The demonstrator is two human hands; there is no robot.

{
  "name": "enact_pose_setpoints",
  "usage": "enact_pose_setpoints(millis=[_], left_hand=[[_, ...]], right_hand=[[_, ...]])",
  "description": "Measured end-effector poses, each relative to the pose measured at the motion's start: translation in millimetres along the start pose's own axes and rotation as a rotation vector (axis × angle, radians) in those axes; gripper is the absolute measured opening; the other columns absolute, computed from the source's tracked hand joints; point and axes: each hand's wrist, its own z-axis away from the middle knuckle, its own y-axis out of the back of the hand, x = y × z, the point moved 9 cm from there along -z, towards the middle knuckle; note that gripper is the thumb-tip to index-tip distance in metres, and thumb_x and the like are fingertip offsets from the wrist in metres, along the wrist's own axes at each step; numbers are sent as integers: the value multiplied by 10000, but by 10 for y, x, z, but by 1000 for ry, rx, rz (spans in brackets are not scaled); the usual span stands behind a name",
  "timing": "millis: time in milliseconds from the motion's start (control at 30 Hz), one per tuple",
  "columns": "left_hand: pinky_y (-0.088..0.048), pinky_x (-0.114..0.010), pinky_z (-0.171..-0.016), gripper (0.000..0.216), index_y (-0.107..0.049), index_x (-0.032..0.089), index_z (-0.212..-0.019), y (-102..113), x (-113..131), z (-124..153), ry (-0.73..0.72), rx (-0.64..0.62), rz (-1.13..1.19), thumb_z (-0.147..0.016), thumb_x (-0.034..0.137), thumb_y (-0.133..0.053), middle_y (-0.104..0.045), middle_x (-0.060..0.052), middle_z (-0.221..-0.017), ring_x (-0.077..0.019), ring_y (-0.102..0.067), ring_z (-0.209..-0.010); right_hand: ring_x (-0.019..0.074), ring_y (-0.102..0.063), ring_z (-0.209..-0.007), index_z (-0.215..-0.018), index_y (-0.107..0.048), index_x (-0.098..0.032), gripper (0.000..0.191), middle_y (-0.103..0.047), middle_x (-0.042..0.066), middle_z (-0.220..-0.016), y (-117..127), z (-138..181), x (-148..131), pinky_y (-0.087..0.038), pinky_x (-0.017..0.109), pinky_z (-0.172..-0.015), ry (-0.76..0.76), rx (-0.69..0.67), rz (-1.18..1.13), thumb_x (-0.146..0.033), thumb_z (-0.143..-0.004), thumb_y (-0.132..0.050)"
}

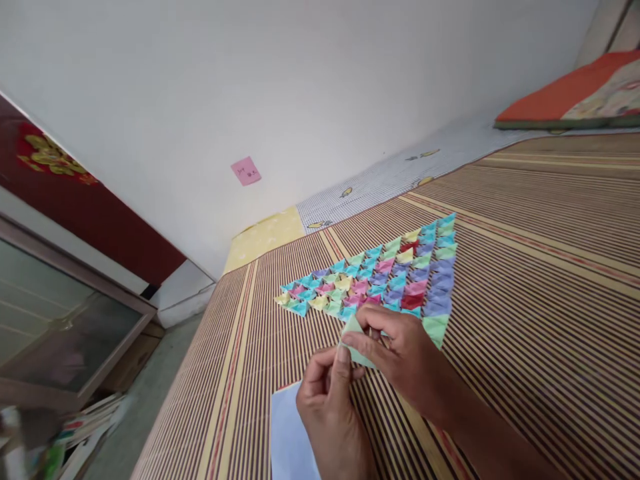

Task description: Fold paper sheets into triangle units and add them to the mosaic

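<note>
Wall (350,80): smooth, pale and plain, with a small square pink note (246,171) stuck to it, dark handwriting on its face.
Left side: a dark red panel (145,227) bearing a gold ornament (53,157), and below it a framed glass pane (50,327); the grey floor (183,353) shows beside it.
Mat (525,280): finely ribbed in dark and straw-coloured stripes, crossed by wider pale bands with red lines.
Cloth: a yellow piece (265,233) and a checked piece (350,200) show along the wall edge of the mat; an orange padded item (555,97) with a patterned panel lies in the far right corner.
Folded papers (385,270): small, crisp, pointed shapes in turquoise, green, yellow, pink, red and violet, ranked close together in a large triangle on the mat.
Green paper (354,326): a thin, light, creased piece, held up between both hands, just in front of the folded papers.
Left hand (330,393): closed in a pinch, thumb and bent fingers gripping the paper's lower left edge.
Right hand (397,340): thumb and forefinger pinched on its upper part, the other fingers curled.
Blue paper (290,433): flat, smooth and straight-edged, partly hidden by the left hand.
</note>
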Motion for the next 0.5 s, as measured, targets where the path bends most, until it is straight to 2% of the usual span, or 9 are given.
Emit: enact_pose_setpoints(millis=[67,133,233,333,400,500], left_hand=[[-508,-206,-671,282,-745,163,-743,-40,30,21,-37,-41,-83,-762,427,-839,-672,-9,-678,-121,-612,-657],[-497,-214,-673,278,-738,162,-735,-99,21,32,-25,-103,-90,-774,422,-829,-650,-4,-646,-125,-599,-649],[-487,-202,-657,298,-716,157,-690,-191,-48,39,71,-178,27,-747,415,-853,-615,5,-587,-112,-574,-609],[-476,-174,-575,319,-716,149,-680,-195,-126,25,201,-131,213,-645,388,-923,-624,5,-591,-87,-544,-548],[-477,-166,-534,326,-734,147,-717,-167,-167,12,277,-76,313,-586,344,-958,-657,-4,-647,-77,-540,-531],[-500,-172,-530,323,-743,144,-738,-138,-187,-11,329,-49,399,-554,272,-976,-672,-11,-680,-74,-549,-526]], right_hand=[[137,-415,-620,-620,-427,-212,363,-409,-34,-642,6,7,-16,-344,279,-586,13,42,-3,-298,-951,-550],[132,-407,-599,-626,-442,-211,374,-411,-35,-630,55,4,9,-341,278,-570,-3,72,-41,-327,-971,-525],[132,-428,-581,-659,-536,-202,339,-450,-35,-613,203,-13,102,-359,269,-556,-65,142,-141,-363,-956,-561],[145,-483,-609,-738,-658,-195,286,-499,-27,-617,392,-26,205,-405,265,-587,-117,256,-219,-404,-927,-608],[151,-515,-645,-761,-699,-193,274,-546,-15,-647,392,-48,246,-431,266,-626,-138,214,-254,-416,-908,-637],[144,-545,-670,-772,-708,-189,237,-615,-2,-711,177,-59,269,-447,259,-636,-178,-8,-347,-402,-876,-696]])
